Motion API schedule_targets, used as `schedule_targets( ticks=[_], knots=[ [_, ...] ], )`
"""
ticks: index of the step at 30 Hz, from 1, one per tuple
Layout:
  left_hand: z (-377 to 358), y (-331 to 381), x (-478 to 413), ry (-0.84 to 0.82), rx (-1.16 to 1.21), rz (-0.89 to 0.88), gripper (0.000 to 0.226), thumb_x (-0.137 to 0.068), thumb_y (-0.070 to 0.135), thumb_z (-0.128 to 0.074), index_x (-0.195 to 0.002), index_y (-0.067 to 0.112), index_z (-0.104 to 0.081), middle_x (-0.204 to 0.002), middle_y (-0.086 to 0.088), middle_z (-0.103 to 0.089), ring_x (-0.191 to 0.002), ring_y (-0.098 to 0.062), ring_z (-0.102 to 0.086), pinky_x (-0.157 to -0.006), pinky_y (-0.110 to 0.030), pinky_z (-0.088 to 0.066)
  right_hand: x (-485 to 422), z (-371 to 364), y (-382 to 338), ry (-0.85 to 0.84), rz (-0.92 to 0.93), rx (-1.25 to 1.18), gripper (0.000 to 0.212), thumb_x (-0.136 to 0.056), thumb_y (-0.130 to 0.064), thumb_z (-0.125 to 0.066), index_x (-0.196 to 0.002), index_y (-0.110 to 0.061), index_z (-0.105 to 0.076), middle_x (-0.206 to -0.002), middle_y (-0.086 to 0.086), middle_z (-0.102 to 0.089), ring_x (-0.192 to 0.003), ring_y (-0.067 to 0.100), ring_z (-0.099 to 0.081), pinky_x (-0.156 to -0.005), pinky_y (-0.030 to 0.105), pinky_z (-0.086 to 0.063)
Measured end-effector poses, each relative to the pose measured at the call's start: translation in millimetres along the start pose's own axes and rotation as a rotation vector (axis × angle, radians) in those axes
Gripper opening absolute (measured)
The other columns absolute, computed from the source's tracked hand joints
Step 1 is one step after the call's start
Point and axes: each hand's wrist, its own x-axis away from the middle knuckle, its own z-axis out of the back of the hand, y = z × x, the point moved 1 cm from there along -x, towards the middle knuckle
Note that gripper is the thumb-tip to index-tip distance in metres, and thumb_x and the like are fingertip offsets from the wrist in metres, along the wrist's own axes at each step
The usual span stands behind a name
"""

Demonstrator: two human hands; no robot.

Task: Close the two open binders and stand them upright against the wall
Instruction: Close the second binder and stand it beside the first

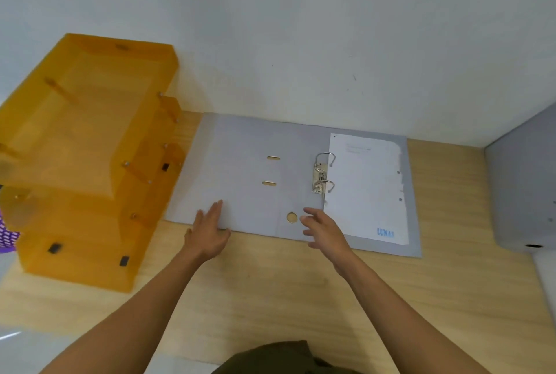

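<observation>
Wooden desk bears open binder under both spread hands.

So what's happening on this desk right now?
A person is working on a grey binder that lies open flat on a wooden desk, next to an orange tray stack. The left hand rests flat on the binder's near edge; the right hand hovers open by the spine. The binder is not yet closed.
</observation>
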Motion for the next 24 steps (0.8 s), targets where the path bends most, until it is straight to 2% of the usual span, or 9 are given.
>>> schedule_targets(
  ticks=[4,6,8,10,12,14,17,20,24],
  knots=[
    [-21,10,-1,-0.130,-0.273,-0.069,0.079,-0.100,0.053,-0.035,-0.162,0.029,0.007,-0.170,0.003,0.022,-0.155,-0.039,0.017,-0.120,-0.065,-0.004,-12,-8,-1,0.046,0.015,0.088,0.048,-0.096,-0.044,-0.059,-0.141,-0.029,-0.053,-0.133,-0.007,-0.060,-0.129,0.020,-0.057,-0.110,0.049,-0.047],
    [-28,19,6,-0.141,-0.314,-0.118,0.079,-0.099,0.056,-0.033,-0.162,0.029,0.007,-0.169,0.004,0.022,-0.155,-0.041,0.017,-0.120,-0.065,-0.003,-18,-14,-4,0.059,0.021,0.113,0.046,-0.097,-0.036,-0.059,-0.142,-0.027,-0.053,-0.142,-0.006,-0.057,-0.134,0.019,-0.054,-0.112,0.044,-0.044],
    [-36,31,16,-0.147,-0.327,-0.167,0.081,-0.097,0.060,-0.033,-0.163,0.031,0.003,-0.171,0.005,0.016,-0.155,-0.043,0.014,-0.121,-0.061,-0.001,-24,-20,-7,0.045,0.034,0.144,0.050,-0.098,-0.030,-0.060,-0.146,-0.024,-0.051,-0.149,-0.006,-0.052,-0.138,0.018,-0.050,-0.108,0.032,-0.042],
    [-36,42,22,-0.098,-0.241,-0.200,0.084,-0.092,0.062,-0.041,-0.162,0.034,-0.004,-0.172,0.006,-0.002,-0.157,-0.037,-0.002,-0.122,-0.055,-0.007,-30,-24,-8,0.024,0.043,0.173,0.054,-0.097,-0.027,-0.061,-0.150,-0.023,-0.048,-0.154,-0.004,-0.047,-0.143,0.018,-0.044,-0.104,0.027,-0.036],
    [-24,42,15,0.030,-0.111,-0.181,0.086,-0.088,0.054,-0.053,-0.162,0.033,-0.013,-0.168,0.004,-0.023,-0.151,-0.030,-0.023,-0.118,-0.049,-0.019,-35,-25,-4,0.009,0.030,0.171,0.057,-0.098,-0.025,-0.061,-0.152,-0.022,-0.045,-0.158,-0.001,-0.045,-0.147,0.017,-0.040,-0.103,0.026,-0.033],
    [-9,28,-1,0.145,0.013,-0.046,0.088,-0.087,0.044,-0.061,-0.161,0.025,-0.018,-0.165,-0.005,-0.026,-0.149,-0.033,-0.026,-0.115,-0.051,-0.025,-37,-22,1,0.011,0.004,0.127,0.057,-0.099,-0.023,-0.059,-0.153,-0.022,-0.043,-0.159,0.000,-0.043,-0.148,0.016,-0.038,-0.103,0.025,-0.032],
    [10,3,-20,0.195,0.196,0.197,0.088,-0.087,0.036,-0.066,-0.159,0.013,-0.021,-0.164,-0.012,-0.026,-0.148,-0.039,-0.025,-0.112,-0.055,-0.031,-35,-19,5,-0.004,-0.013,0.063,0.059,-0.099,-0.022,-0.058,-0.155,-0.024,-0.041,-0.160,0.000,-0.041,-0.150,0.015,-0.035,-0.106,0.026,-0.031],
    [18,-2,-27,0.226,0.263,0.209,0.086,-0.086,0.036,-0.070,-0.157,0.010,-0.027,-0.159,-0.014,-0.033,-0.143,-0.040,-0.032,-0.110,-0.055,-0.037,-32,-18,7,-0.038,-0.017,0.042,0.062,-0.097,-0.025,-0.060,-0.155,-0.029,-0.040,-0.163,0.000,-0.036,-0.152,0.013,-0.031,-0.116,0.032,-0.029],
    [28,-10,-34,0.225,0.469,0.308,0.101,-0.076,0.049,-0.077,-0.156,0.013,-0.029,-0.153,-0.016,-0.043,-0.137,-0.042,-0.045,-0.108,-0.056,-0.043,-28,-17,2,-0.077,-0.017,0.034,0.064,-0.098,-0.027,-0.059,-0.157,-0.029,-0.036,-0.166,-0.002,-0.032,-0.154,0.014,-0.027,-0.118,0.034,-0.026]
  ],
)
